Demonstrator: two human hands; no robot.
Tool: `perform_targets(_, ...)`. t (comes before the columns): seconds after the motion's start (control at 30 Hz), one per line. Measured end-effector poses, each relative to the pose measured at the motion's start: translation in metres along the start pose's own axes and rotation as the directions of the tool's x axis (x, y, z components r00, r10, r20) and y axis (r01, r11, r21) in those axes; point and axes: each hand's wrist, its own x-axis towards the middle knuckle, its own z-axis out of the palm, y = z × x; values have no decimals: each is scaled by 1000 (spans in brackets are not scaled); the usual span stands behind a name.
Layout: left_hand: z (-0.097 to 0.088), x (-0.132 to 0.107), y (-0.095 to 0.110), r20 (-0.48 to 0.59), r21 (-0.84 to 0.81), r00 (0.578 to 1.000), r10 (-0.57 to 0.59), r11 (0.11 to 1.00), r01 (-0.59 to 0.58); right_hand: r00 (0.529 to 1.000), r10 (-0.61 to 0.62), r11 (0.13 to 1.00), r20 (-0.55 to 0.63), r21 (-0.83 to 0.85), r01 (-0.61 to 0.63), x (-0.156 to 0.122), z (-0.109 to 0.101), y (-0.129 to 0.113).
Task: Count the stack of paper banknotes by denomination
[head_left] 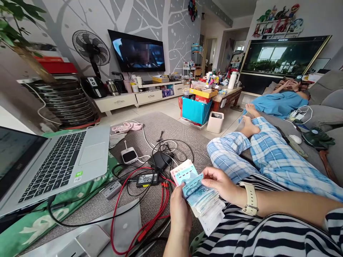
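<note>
A thick stack of banknotes and paper slips (pixel 203 201) sits over my lap, pink and blue notes fanned at its top. My left hand (pixel 180 208) is closed on the stack from below, thumb pressed on the top blue note. My right hand (pixel 221 184), with a white watch on its wrist, pinches the upper edge of the top notes. My legs in blue checked trousers (pixel 268 153) stretch out along the grey sofa.
An open laptop (pixel 50 166) lies at my left on a green cloth. Red, black and white cables, chargers and a power brick (pixel 147 179) tangle on the grey mat. Another person lies on the sofa at the back right (pixel 284 101). A teal bin (pixel 195 110) stands beyond.
</note>
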Motion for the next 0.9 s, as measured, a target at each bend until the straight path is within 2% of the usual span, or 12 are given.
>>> perform_targets(0.17, -5, 6, -4, -3, -42, 999, -50, 998, 50, 999, -38, 988, 27, -152, 42, -2, -2, -2)
perform_targets(0.27, -4, 7, -3, 9, -63, 997, -70, 995, 71, 995, -88, 982, 54, -162, 96, -2, -2, -4)
perform_targets(0.63, -1, 7, 0, -49, -59, 995, -89, 995, 86, 974, -189, 942, 129, -256, 217, -7, -9, -15)
perform_targets(0.77, -1, 4, -1, -2, -68, 996, -92, 994, 91, 976, -173, 943, 134, -264, 204, -8, -9, -25)
perform_targets(0.9, 1, -2, 0, 0, -88, 992, -124, 988, 124, 985, -97, 962, 144, -240, 130, -5, -9, -30)
